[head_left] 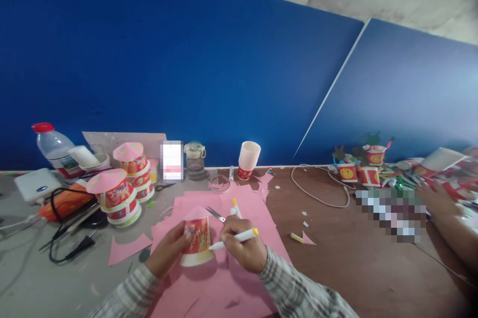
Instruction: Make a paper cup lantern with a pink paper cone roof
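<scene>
My left hand [167,254] is wrapped round a red patterned paper cup [196,241] that stands upside down on pink paper [224,283]. My right hand [244,250] grips a white marker with a yellow end [234,238], its tip touching the cup's side. Just beyond my hands lie small scissors [216,215] and a second yellow-capped marker [235,207] on the pink sheet.
Finished cup towers with pink roofs [121,193] stand at left, beside a water bottle [56,150], a white box [36,183] and black cables [67,238]. A stack of cups [248,159] and a glass jar [195,159] are by the blue wall. Another person's arm [451,228] rests at right among more cups [368,166].
</scene>
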Demonstrator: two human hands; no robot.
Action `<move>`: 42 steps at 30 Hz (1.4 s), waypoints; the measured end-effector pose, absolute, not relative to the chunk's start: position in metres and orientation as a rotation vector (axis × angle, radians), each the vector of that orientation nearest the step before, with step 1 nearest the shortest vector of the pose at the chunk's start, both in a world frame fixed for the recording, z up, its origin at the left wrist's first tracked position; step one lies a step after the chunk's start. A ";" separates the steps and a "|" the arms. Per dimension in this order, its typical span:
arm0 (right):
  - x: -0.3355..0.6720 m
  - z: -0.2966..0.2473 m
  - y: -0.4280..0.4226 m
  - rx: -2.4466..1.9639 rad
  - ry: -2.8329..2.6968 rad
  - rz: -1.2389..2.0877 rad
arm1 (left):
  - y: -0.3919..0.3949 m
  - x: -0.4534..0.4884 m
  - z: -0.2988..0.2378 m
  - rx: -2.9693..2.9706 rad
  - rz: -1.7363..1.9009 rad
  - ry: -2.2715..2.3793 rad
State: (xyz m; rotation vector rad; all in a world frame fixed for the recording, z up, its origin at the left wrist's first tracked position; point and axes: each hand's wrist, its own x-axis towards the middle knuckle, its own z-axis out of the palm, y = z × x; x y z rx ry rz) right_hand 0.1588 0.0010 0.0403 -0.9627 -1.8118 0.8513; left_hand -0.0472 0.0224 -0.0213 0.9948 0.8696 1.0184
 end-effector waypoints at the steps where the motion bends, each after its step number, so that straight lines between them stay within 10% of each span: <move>1: 0.159 0.041 0.000 -0.966 -1.806 0.854 | 0.022 -0.047 -0.021 0.995 1.020 0.875; 42: 0.161 0.040 0.007 -0.978 -1.739 1.055 | 0.017 -0.049 -0.015 0.928 1.023 0.805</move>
